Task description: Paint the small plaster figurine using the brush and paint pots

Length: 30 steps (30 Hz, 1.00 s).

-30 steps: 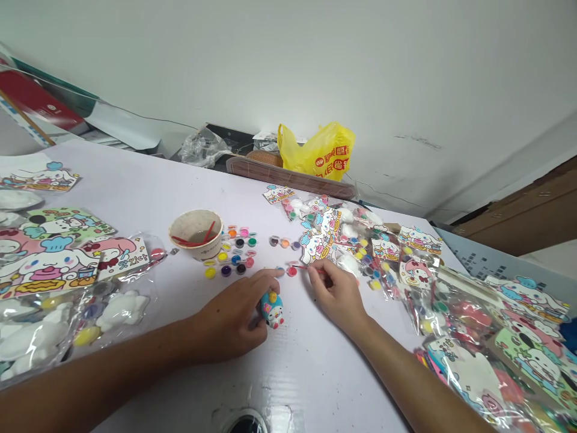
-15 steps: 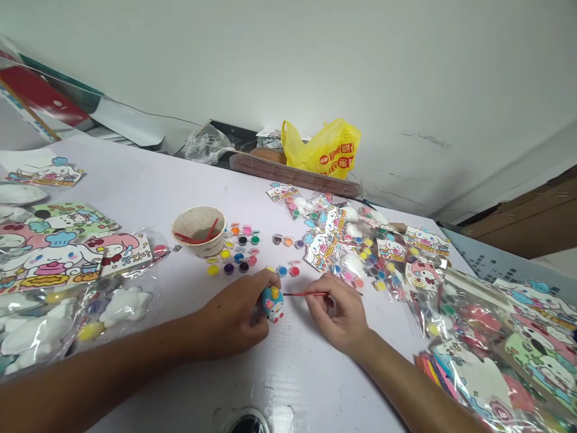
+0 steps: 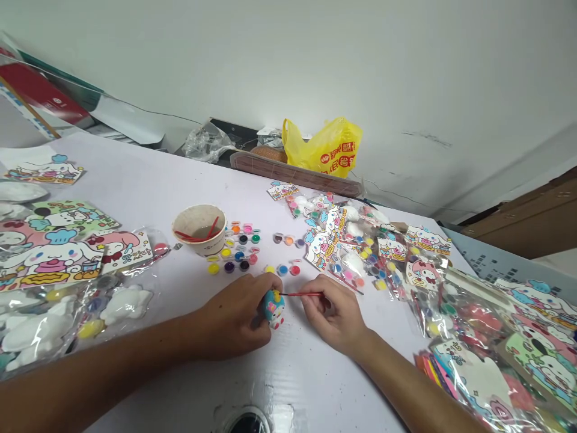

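My left hand (image 3: 246, 316) is closed around a small painted figurine (image 3: 274, 309), which has a blue top, a yellow patch, a white face and red feet. Pinched in my right hand (image 3: 333, 313) is a thin red paintbrush (image 3: 304, 294). Its dark tip touches or nearly touches the yellow patch on the figurine. Just beyond my hands sit small paint pots (image 3: 282, 270) in yellow, blue and red. More paint pots (image 3: 229, 265) stand in rows beside a paper cup (image 3: 199, 230) that holds murky water and red sticks.
Packaged white figurines (image 3: 126, 304) with cartoon cards lie at the left. More clear packs (image 3: 356, 264) with paint pots and cards cover the right side. Against the wall stands a yellow plastic bag (image 3: 322, 147). A dark round object (image 3: 247, 421) is at the table's near edge.
The brush tip has moved slightly left, onto or right up to the figurine's yellow patch. The figurine has tilted a little in my left hand.
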{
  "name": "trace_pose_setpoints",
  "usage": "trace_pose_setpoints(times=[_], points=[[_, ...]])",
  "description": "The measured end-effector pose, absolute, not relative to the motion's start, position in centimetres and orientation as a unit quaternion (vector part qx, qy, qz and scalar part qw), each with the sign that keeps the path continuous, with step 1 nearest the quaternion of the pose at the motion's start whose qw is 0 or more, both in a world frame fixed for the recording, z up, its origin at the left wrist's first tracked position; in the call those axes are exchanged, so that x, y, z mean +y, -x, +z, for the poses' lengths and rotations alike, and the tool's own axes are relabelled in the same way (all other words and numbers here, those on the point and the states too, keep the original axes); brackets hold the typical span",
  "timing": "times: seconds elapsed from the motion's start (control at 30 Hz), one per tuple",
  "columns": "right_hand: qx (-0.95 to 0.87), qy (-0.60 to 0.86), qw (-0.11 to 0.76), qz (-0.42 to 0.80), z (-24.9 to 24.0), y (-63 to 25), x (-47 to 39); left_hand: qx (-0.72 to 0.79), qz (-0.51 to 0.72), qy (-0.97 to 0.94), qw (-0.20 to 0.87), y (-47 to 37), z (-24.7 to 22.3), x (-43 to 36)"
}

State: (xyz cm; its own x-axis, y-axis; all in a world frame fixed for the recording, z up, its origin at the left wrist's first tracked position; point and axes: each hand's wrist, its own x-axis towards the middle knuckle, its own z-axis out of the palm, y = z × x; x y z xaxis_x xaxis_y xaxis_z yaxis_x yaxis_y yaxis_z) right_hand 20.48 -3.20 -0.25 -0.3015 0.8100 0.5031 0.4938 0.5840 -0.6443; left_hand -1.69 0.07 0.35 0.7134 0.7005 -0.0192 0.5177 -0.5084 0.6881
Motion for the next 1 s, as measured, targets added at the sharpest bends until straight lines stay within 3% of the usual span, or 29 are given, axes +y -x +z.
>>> trace_pose_setpoints(times=[1.0], points=[[-0.788,0.409,0.416,0.196,-0.54,-20.49,-3.07,0.357,0.128,-0.858,0.346,1.61,0.42,0.19]])
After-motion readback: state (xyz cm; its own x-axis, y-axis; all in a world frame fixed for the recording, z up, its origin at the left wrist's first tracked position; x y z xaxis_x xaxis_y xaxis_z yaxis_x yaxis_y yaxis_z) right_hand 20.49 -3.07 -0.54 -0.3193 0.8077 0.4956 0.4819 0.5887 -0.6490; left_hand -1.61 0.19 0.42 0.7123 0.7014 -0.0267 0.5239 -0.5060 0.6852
